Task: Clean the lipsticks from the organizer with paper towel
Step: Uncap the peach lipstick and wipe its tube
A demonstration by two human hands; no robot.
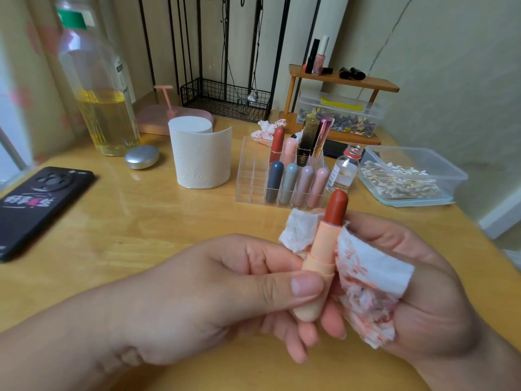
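Lipstick (320, 261), peach tube, brick-red bullet wound out, uncapped. Held upright in mid-air above the near part of the table (141, 230), out of the organizer (251, 176) and well in front of it. Vertical, bullet uppermost, presumably to expose the collar and bullet base for wiping and to keep the soft colour off the skin.

Left grip (225, 292): closed round the lower tube, thumb pressed flat across the front, fingers curled behind and beneath. Forearm entering from lower left, palm turned inward. Judged the steadying hold.

Right grip (423, 277): curled round the paper towel (369, 277), a folded piece smeared red. Towel touching the tube on its right side and passing behind it, with a white corner showing at the left. Palm facing left, fingertips mostly hidden behind the sheet. Judged the wiping hold, wrapped close for rubbing or for turning the tube against it.

Organizer: clear, gridded, standing on the table beyond both grips. Other lipsticks (290, 182), capped, upright in its right-hand compartments; whether already cleaned, cannot tell.

Paper roll (200, 156): upright just left of the organizer, within easy reach, probably for fresh sheets.

Crumpled tissue (267, 129): stained red, lying behind the organizer, likely spent and set aside.
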